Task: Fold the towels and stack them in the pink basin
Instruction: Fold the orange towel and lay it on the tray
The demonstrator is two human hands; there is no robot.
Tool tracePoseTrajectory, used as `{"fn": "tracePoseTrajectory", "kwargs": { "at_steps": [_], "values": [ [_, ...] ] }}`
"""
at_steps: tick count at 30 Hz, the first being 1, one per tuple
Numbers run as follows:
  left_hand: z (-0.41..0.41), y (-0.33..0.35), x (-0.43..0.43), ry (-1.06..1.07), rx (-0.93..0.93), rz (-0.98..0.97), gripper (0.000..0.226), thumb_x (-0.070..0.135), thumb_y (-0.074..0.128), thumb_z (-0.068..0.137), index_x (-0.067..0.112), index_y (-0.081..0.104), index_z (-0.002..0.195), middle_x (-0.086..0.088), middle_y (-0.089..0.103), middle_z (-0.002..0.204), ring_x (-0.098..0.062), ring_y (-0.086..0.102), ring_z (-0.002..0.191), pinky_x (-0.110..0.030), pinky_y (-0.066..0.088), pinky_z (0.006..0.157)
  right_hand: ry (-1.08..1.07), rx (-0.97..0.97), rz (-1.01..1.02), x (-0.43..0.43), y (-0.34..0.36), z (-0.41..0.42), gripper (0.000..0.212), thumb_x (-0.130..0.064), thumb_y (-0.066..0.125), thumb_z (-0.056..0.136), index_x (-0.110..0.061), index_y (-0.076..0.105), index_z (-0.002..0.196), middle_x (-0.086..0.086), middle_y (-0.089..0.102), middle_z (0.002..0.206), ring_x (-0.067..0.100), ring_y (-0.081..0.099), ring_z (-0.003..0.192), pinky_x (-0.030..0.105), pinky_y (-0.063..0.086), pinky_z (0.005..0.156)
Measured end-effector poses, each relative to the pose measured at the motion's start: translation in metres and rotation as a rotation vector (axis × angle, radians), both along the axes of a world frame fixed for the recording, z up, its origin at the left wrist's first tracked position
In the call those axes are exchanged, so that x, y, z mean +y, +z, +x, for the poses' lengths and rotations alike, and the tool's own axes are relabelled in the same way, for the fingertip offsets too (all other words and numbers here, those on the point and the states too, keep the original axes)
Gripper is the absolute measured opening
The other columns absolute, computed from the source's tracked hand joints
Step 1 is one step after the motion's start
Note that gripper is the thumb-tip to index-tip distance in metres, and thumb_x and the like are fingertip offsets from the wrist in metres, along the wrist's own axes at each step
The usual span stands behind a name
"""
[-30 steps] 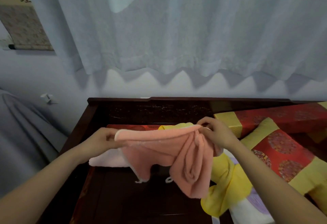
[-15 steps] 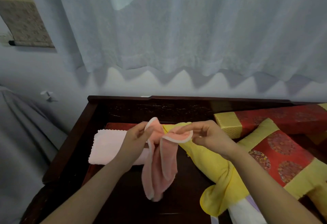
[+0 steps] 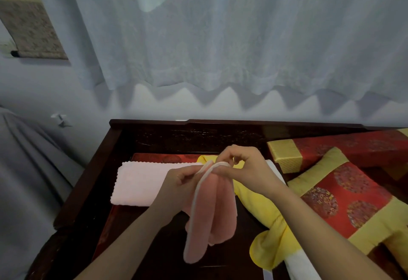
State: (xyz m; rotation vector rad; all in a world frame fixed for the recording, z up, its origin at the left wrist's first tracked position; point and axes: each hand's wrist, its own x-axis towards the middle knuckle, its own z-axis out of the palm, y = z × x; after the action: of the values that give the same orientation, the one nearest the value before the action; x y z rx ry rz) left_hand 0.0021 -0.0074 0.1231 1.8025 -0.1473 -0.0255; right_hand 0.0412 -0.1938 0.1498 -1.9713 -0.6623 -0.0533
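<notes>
A salmon-pink towel [image 3: 210, 211] with a white edge hangs doubled over in the air above the dark wooden bench [image 3: 92, 182]. My left hand [image 3: 178, 182] and my right hand [image 3: 245, 167] pinch its top corners together, fingers nearly touching. A pale pink towel [image 3: 141, 182] lies folded flat on the bench to the left, behind my left hand. A yellow towel [image 3: 269, 233] lies crumpled under my right forearm, with a white cloth [image 3: 302, 266] below it. No pink basin is in view.
Red and yellow patterned cushions [image 3: 344, 204] fill the right side of the bench. A white curtain [image 3: 220, 36] hangs behind the bench's carved back rail [image 3: 198, 131]. A scroll [image 3: 28, 25] hangs on the wall at left. Grey fabric [image 3: 24, 169] lies left of the bench.
My hands came together from wide apart, bringing the salmon towel's two top corners together. The towel went from spread out to hanging folded in half lengthwise.
</notes>
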Motion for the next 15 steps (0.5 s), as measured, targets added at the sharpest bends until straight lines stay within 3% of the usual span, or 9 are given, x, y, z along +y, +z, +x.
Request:
{"fn": "tracePoseTrajectory", "kwargs": {
  "at_steps": [3,5,9,12,15],
  "values": [
    [-0.0016,0.0,-0.0014,-0.028,-0.005,0.026,0.045,0.013,0.061,0.089,0.057,0.07,0.078,0.008,0.073,0.089,-0.01,0.068,0.084,-0.025,0.056,0.074,-0.034,0.066,0.047,0.0052,-0.0028,0.0014,0.015,-0.02,0.08,0.073,-0.022,0.071,0.085,0.0,0.067,0.07,0.029,0.055,0.068,0.036,0.042,0.064],
    [-0.0019,-0.0017,0.0011,-0.017,-0.02,0.013,0.044,0.008,0.059,0.09,0.05,0.072,0.081,0.005,0.074,0.09,-0.009,0.068,0.084,-0.023,0.056,0.074,-0.031,0.135,0.046,0.0054,-0.0031,0.0021,0.027,-0.02,0.081,0.073,-0.023,0.071,0.098,-0.002,0.066,0.067,0.029,0.055,0.066,0.04,0.045,0.065],
    [0.0007,-0.0035,0.0039,-0.053,0.028,-0.005,0.023,0.0,0.057,0.089,0.004,0.068,0.109,-0.017,0.072,0.096,-0.014,0.067,0.084,-0.018,0.054,0.073,-0.008,0.256,-0.002,0.0059,-0.0023,0.0022,0.031,-0.013,0.08,0.074,-0.02,0.072,0.104,0.0,0.065,0.065,0.0,0.051,0.056,0.018,0.042,0.06],
    [0.0008,-0.0057,0.0065,-0.029,0.024,-0.068,0.011,0.009,0.059,0.09,0.013,0.064,0.1,-0.015,0.074,0.083,-0.024,0.068,0.072,-0.033,0.053,0.065,-0.02,0.29,-0.033,0.0059,-0.0022,0.0024,0.02,-0.012,0.08,0.073,-0.016,0.075,0.092,-0.004,0.064,0.064,-0.001,0.053,0.057,0.013,0.041,0.057],
    [-0.0007,-0.0051,0.0064,-0.016,0.04,-0.175,0.015,0.016,0.061,0.09,0.016,0.046,0.093,-0.011,0.069,0.065,-0.019,0.059,0.056,-0.03,0.046,0.052,-0.046,0.231,-0.062,0.0059,-0.0043,0.0028,0.013,-0.017,0.081,0.073,-0.017,0.068,0.076,-0.012,0.059,0.068,0.001,0.048,0.064,0.012,0.039,0.059]
  ]
}}
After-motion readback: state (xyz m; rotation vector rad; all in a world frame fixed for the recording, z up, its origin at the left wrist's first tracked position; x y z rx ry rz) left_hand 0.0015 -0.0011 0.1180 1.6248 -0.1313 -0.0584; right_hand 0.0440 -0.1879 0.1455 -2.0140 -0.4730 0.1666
